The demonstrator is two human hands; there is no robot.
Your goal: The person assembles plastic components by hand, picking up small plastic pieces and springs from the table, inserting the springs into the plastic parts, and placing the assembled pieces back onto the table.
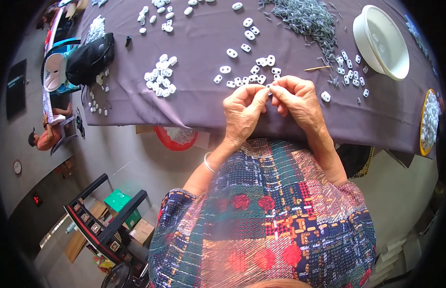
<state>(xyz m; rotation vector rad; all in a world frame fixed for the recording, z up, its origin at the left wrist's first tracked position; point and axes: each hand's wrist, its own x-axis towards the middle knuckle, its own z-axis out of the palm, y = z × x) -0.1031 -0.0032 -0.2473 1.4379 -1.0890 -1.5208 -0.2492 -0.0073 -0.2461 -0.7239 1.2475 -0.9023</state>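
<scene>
My left hand [244, 109] and my right hand [299, 102] meet over the table's near edge. Thumb and forefinger of each are pinched together around a small pale piece [269, 90], mostly covered by the fingertips. Just beyond the hands lie several white oval plastic pieces with two dark holes [254, 70]. One more such piece [325, 96] lies to the right of my right hand. A further group of two-holed white pieces [351, 72] is spread out near a thin pointed wooden stick [317, 68].
A purple-grey cloth [194, 96] covers the table. On it are a pile of small grey pins [304, 21], a white basin [364, 33], heaped white pieces [160, 77] and a black bag [91, 60]. A red basin [168, 141] is below the edge. Another person [48, 137] sits far left.
</scene>
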